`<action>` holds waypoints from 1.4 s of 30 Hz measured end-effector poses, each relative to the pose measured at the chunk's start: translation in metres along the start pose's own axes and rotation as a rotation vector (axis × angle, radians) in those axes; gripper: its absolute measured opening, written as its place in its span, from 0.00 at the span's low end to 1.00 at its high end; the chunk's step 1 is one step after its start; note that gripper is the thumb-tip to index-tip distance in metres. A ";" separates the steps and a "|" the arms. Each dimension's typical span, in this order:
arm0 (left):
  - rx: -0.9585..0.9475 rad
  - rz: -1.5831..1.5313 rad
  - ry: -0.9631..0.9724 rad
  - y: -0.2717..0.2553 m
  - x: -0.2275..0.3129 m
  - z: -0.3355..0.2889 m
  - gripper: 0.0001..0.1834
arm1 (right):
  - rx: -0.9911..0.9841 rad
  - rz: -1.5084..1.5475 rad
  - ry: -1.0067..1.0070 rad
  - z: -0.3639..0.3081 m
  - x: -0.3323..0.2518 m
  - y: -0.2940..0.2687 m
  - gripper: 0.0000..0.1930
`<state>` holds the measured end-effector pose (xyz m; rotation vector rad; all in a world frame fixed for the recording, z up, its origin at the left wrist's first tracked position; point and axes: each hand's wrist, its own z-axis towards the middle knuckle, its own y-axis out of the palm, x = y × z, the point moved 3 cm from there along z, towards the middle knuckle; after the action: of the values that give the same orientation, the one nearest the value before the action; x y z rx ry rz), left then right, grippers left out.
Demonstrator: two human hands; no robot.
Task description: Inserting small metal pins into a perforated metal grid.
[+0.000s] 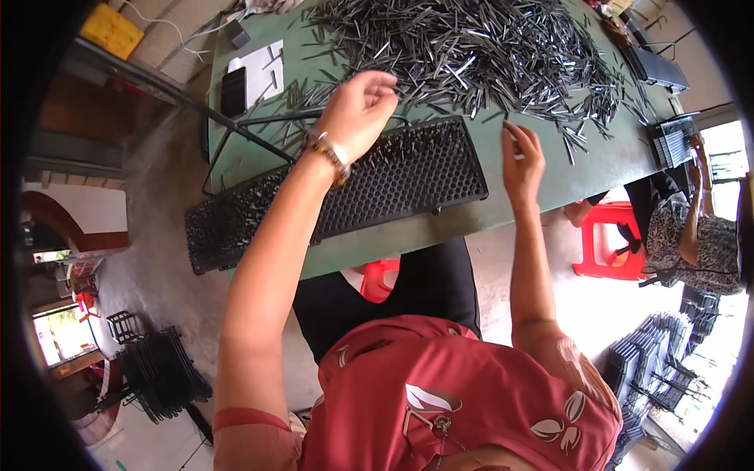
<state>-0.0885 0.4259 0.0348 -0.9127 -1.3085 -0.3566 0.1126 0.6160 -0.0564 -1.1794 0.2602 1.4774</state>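
Note:
My left hand (360, 114), with a beaded bracelet (328, 157) on its wrist, hovers above the far side of a black tray (408, 184) full of round holes. Its fingers are curled in, and whatever they hold is hidden. Small black pieces stand upright in holes at the tray's left end and along its far edge. Beyond the tray's right end, my right hand (524, 161) has its fingers drawn together near the pile of thin black strips (471, 59). What it pinches is too small to make out.
The green table (573, 165) carries the pile, white paper (261, 71) and a dark phone (233, 93). A metal frame (236, 125) stands by the tray's left. At right, another person (691, 235) handles a similar rack (675, 141) beside a red stool (609, 239). Stacked racks (652, 361) stand on the floor.

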 end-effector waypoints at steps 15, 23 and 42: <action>-0.193 1.133 0.064 0.125 -0.044 0.213 0.66 | 0.089 -0.078 0.217 -0.011 0.064 -0.023 0.07; -0.213 1.210 0.070 0.125 -0.055 0.251 0.64 | 0.076 -0.048 0.262 -0.009 0.066 -0.021 0.06; -0.415 1.461 0.119 0.138 -0.057 0.245 0.41 | 0.064 -0.087 0.229 -0.009 0.071 -0.016 0.06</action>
<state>-0.1722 0.6788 -0.0729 -1.8919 -0.2034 0.4862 0.1438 0.6579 -0.1076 -1.2928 0.4037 1.2502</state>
